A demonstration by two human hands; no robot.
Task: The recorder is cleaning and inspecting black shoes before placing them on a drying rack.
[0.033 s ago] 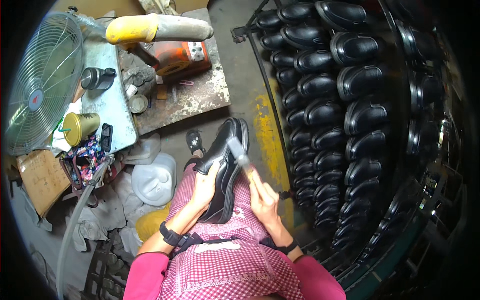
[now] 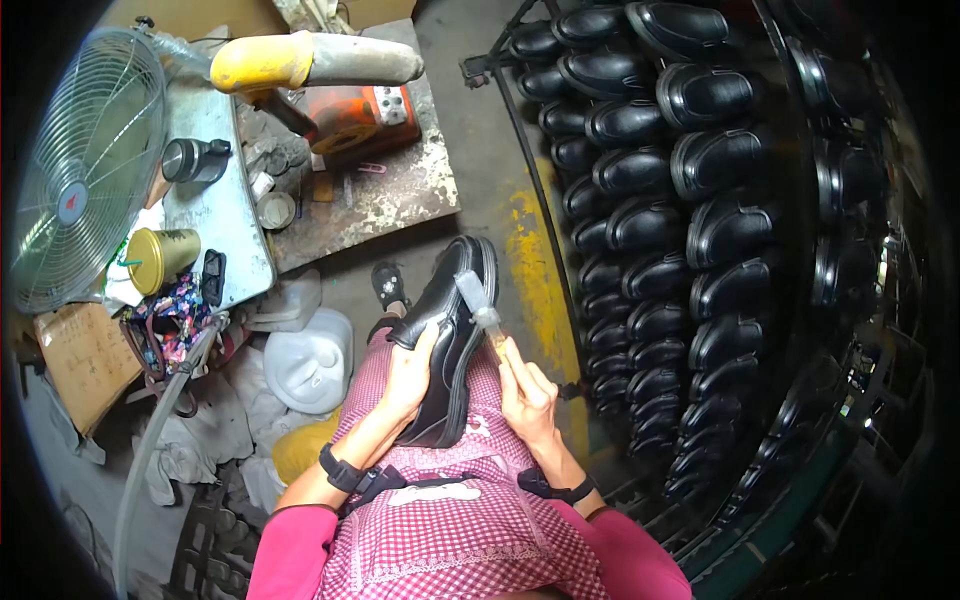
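Note:
A black leather shoe (image 2: 441, 292) lies across my lap, toe pointing away and the thick sole's edge turned to the right. My left hand (image 2: 406, 378) grips it at the opening, fingers partly hidden by the upper. In my right hand (image 2: 527, 396) is a small flat brush (image 2: 474, 293) with a pale grey head, its handle pinched between the fingers. The brush head rests against or just over the seam between upper and sole, near the front of the shoe; exact contact cannot be made out.
Racks of black shoes (image 2: 705, 90) stand close on my right. Ahead, a worn table (image 2: 420, 190) carries an orange machine (image 2: 350, 130) with a yellow arm. To the left are a fan (image 2: 75, 200), a yellow lidded cup (image 2: 160, 258), a dark mug (image 2: 192, 160) and a plastic jug (image 2: 310, 362).
The brush, slightly blurred before, shows sharper and has shifted very little along the shoe's edge. The shoe and my left hand hold their place.

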